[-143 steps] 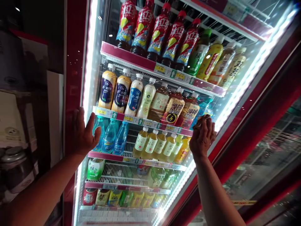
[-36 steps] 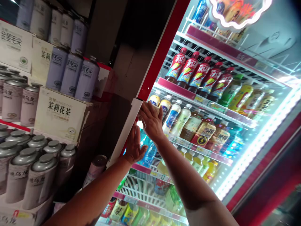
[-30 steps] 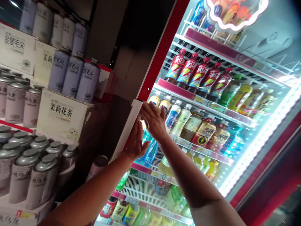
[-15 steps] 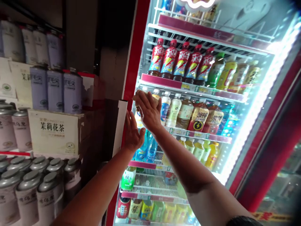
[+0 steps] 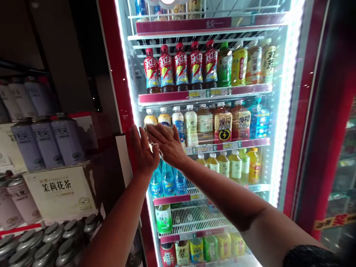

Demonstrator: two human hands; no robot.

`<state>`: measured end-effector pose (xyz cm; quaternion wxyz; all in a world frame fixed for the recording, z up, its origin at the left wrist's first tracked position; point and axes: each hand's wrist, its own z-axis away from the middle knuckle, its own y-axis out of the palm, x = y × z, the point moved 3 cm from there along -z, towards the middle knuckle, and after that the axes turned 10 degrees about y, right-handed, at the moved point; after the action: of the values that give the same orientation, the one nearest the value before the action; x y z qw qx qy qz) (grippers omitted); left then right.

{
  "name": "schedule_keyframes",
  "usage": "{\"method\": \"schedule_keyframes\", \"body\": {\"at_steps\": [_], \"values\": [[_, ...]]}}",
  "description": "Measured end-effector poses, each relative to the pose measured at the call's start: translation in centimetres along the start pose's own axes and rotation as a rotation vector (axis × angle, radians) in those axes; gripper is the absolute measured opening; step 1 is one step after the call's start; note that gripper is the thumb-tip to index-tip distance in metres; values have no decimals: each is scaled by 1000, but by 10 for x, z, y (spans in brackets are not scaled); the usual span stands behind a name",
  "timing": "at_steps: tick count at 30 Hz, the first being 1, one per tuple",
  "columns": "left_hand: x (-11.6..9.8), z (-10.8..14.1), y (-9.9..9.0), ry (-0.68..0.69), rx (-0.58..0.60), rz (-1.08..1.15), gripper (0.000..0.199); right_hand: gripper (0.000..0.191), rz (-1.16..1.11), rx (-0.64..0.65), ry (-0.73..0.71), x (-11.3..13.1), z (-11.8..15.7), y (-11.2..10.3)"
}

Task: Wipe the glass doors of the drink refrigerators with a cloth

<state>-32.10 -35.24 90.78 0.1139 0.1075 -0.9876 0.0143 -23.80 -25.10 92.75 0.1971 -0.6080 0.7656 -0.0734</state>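
Observation:
My right hand (image 5: 168,144) is pressed against the glass door of a lit drinks fridge (image 5: 167,98), level with the middle shelf. Under its fingers is a bunched, beige-brown cloth (image 5: 170,129), mostly covered by the hand. Close at its left, my left hand (image 5: 144,150) has its fingers stretched up and thumb apart, near the door's left side; whether it touches the glass I cannot tell. Behind the hands stand yellow-topped bottles (image 5: 150,118) and blue bottles (image 5: 167,180).
Red-capped tea bottles (image 5: 181,68) line the shelf above. On the left are purple canisters (image 5: 66,142), a cream carton (image 5: 62,193) and several grey-lidded canisters (image 5: 52,231). A white panel edge (image 5: 122,155) stands beside the fridge's red frame (image 5: 111,55). Another red-framed cabinet (image 5: 319,148) is at the right.
The view has swung right and levelled, so the fridge sits further left and more upright. My right hand, with the cloth, has come lower on the glass and closer to my left hand.

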Motion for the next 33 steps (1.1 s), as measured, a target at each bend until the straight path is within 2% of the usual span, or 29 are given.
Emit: {"method": "schedule_keyframes", "body": {"at_steps": [3, 8, 10, 14, 20, 24, 27, 31, 33], "values": [[3, -2, 6, -30, 69, -99, 79, 58, 15, -6, -27, -16, 12, -2], [-5, -2, 10, -130, 208, -228, 80, 59, 30, -116, 156, -44, 19, -12], [-7, -3, 10, -161, 231, -251, 80, 60, 37, -110, 134, -45, 23, -12], [-9, -4, 10, -149, 258, -279, 78, 60, 70, -48, 16, -54, 39, -14], [-8, -3, 10, -135, 271, -328, 77, 72, 63, -95, 172, -93, 42, -28], [-8, -2, 11, -99, 262, -357, 78, 76, 74, -57, 136, -98, 52, -29], [-7, -1, 10, -82, 259, -375, 78, 74, 88, -33, 86, -111, 65, -32], [-7, -1, 10, -113, 274, -362, 78, 77, 87, -108, 162, -139, 71, -42], [-7, -1, 10, -139, 275, -343, 78, 77, 79, -148, 211, -146, 71, -44]]}}
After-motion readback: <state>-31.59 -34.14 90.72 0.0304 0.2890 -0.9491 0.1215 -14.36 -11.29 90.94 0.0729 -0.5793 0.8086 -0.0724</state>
